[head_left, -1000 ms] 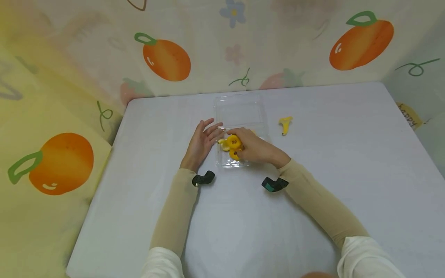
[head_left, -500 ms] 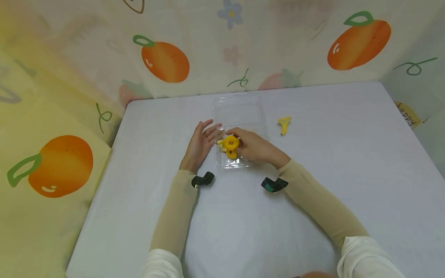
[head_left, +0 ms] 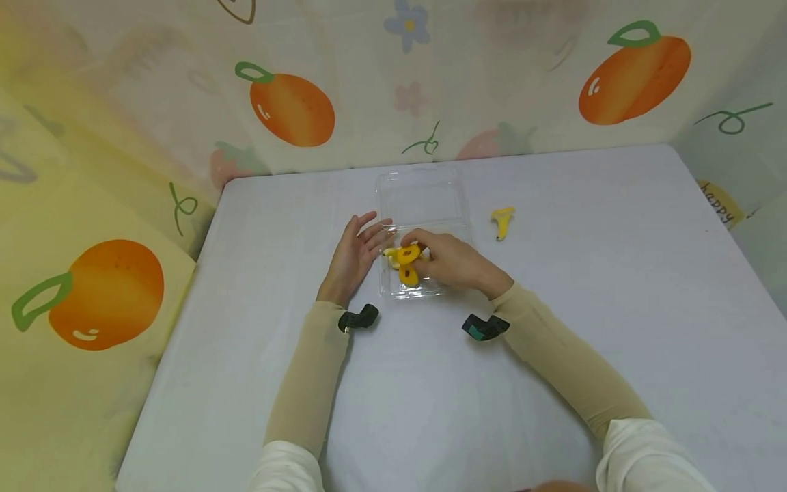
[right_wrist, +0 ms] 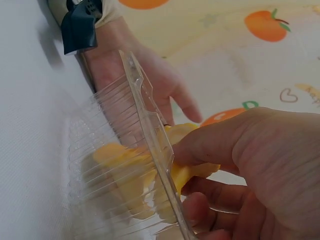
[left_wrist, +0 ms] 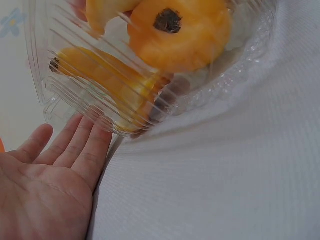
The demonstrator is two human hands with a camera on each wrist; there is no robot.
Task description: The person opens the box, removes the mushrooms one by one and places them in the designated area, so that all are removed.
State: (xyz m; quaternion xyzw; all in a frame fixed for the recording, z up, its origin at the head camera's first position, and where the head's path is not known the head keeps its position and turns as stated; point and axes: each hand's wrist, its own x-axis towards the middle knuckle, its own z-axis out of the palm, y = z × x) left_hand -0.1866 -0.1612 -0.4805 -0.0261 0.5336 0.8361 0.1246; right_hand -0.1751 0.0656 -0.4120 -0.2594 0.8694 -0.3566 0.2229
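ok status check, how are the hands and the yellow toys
Right hand pinches yellow toy at clear box. Left hand beside it. Lid open, not blocking.

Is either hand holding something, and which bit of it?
The right hand pinches a round yellow piece by its edge. The left hand holds nothing.

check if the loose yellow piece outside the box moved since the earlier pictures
No: judged by the table's far edge, the loose yellow piece sits where it did.

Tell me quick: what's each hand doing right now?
Left hand: open, fingers extended beside the clear container, holding nothing.
Right hand: closed, pinching a yellow piece with a dark centre at the container.
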